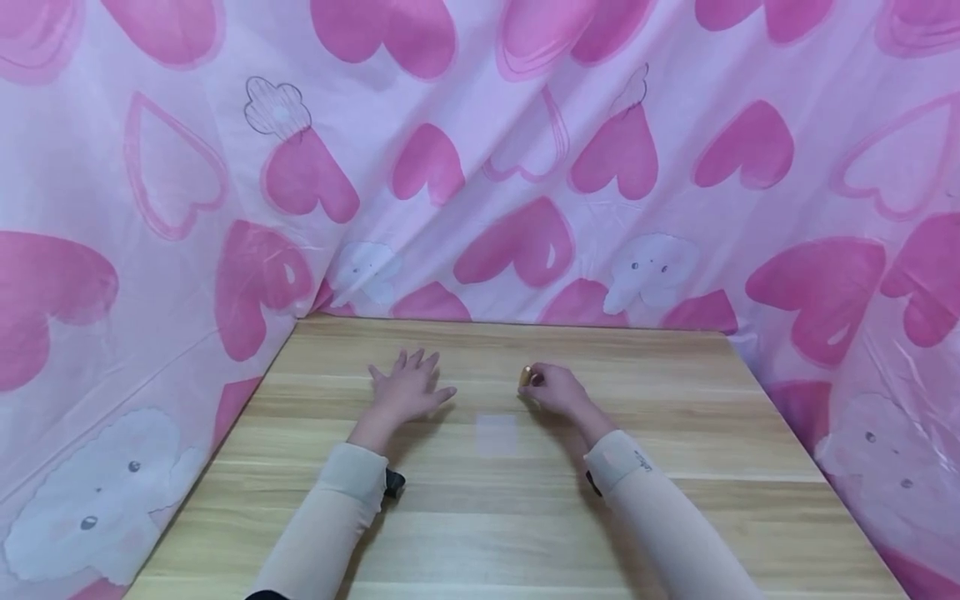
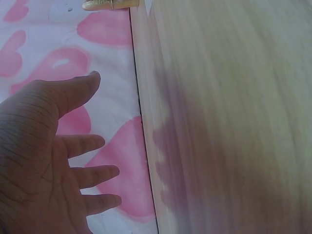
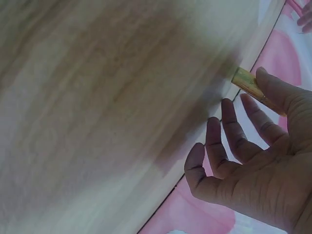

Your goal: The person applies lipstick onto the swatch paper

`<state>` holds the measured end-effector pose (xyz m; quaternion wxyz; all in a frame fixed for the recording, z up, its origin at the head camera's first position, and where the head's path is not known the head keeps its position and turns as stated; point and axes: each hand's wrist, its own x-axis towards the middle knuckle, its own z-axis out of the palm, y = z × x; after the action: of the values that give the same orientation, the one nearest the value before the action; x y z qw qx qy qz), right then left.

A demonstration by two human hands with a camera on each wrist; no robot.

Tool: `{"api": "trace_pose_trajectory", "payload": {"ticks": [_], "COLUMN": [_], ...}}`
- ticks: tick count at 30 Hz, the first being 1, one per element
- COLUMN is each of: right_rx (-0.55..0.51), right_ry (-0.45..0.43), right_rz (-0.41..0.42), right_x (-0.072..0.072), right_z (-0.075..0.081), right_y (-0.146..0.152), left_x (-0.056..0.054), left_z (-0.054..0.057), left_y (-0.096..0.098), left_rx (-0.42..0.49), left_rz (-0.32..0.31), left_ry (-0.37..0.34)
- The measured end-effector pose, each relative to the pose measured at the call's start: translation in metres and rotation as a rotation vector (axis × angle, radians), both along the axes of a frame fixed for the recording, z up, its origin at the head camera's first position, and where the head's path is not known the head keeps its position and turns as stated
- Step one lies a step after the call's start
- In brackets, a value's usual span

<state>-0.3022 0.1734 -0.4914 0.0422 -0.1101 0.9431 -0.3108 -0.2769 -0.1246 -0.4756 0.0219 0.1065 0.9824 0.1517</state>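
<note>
My right hand (image 1: 558, 389) pinches a small gold lipstick-like tube (image 1: 526, 377) between thumb and forefinger, roughly upright near the table's far side. In the right wrist view the thumb of that hand (image 3: 263, 170) lies along the tube (image 3: 247, 83), and the other fingers are bent and hold nothing. To the left, my left hand (image 1: 405, 393) is spread palm down over the table, with its fingers apart. The left wrist view shows this hand (image 2: 39, 151) with nothing in it, and the gold tube (image 2: 105, 5) at the top edge.
A wood-grain table (image 1: 480, 533) lies under both arms. On it between the hands is a pale, see-through square (image 1: 497, 435). A pink heart-patterned curtain (image 1: 517, 242) surrounds the table's back and sides. Dark straps (image 1: 393, 483) show at the wrists.
</note>
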Motion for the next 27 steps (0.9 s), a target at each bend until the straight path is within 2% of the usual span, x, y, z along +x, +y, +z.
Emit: {"api": "trace_pose_trajectory", "payload": {"ticks": [4,8,12,15,17,21,27], "right_rx": [-0.018,-0.018,0.05,0.101,0.118,0.133,0.133], "right_ry": [0.004,0.028,0.135,0.245,0.307,0.393,0.435], "right_rz": [0.002,0.004,0.075,0.146,0.194,0.268,0.3], "right_x": [0.001,0.007,0.015,0.021,0.024,0.026,0.03], "right_z": [-0.003,0.002,0.011,0.018,0.022,0.025,0.025], "right_y": [0.003,0.002,-0.001,-0.003,-0.004,-0.006,-0.006], "left_x": [0.0,-0.001,0.002,0.005,0.006,0.007,0.008], "left_z": [0.0,-0.003,-0.001,0.006,0.012,0.021,0.024], "left_y": [0.007,0.014,0.027,0.041,0.05,0.065,0.073], "left_rx": [0.003,0.024,0.148,0.262,0.303,0.301,0.241], "left_rz": [-0.01,-0.049,-0.142,-0.24,-0.3,-0.361,-0.358], "left_ry": [0.013,0.058,0.127,0.184,0.225,0.294,0.329]}}
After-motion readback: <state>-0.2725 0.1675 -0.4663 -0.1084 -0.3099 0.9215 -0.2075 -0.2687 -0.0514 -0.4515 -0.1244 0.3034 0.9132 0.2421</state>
